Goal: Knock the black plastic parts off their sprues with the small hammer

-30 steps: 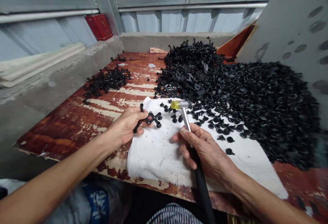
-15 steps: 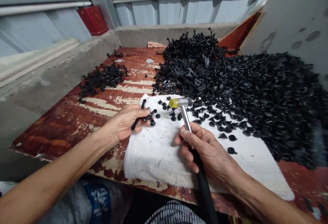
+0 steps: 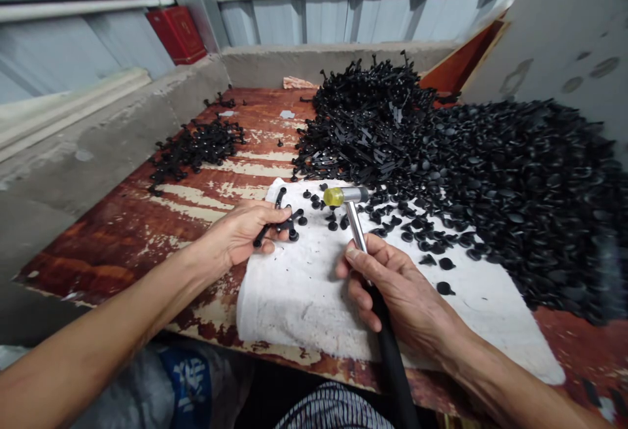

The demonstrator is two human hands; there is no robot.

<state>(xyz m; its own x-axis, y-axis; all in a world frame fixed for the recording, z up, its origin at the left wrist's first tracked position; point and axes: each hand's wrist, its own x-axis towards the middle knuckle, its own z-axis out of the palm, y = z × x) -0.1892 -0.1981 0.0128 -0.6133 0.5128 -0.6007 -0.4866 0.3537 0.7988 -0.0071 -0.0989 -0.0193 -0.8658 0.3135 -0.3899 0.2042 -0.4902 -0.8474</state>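
Observation:
My left hand (image 3: 244, 233) grips a black moulded plastic sprue piece (image 3: 283, 223) with round studs, part of it hidden by my fingers. My right hand (image 3: 387, 285) is closed around the black rubber grip (image 3: 390, 357) of a small hammer. Its yellow-tipped metal head (image 3: 344, 196) stands just above the white cloth (image 3: 294, 298), close to the piece in my left hand. Both hands rest over that cloth. Small black round-headed plastic studs (image 3: 445, 288) lie scattered on it.
A large heap of black studs (image 3: 520, 200) and a tangle of black sprues (image 3: 367, 128) fill the far right of the worn red-painted board (image 3: 112, 252). A smaller black pile (image 3: 196, 148) lies at left. Concrete ledges and corrugated metal walls surround the board.
The view has tilted, shifting everything upward in the frame. My left hand has turned the black piece so less of it shows. The hammer stays in my right hand.

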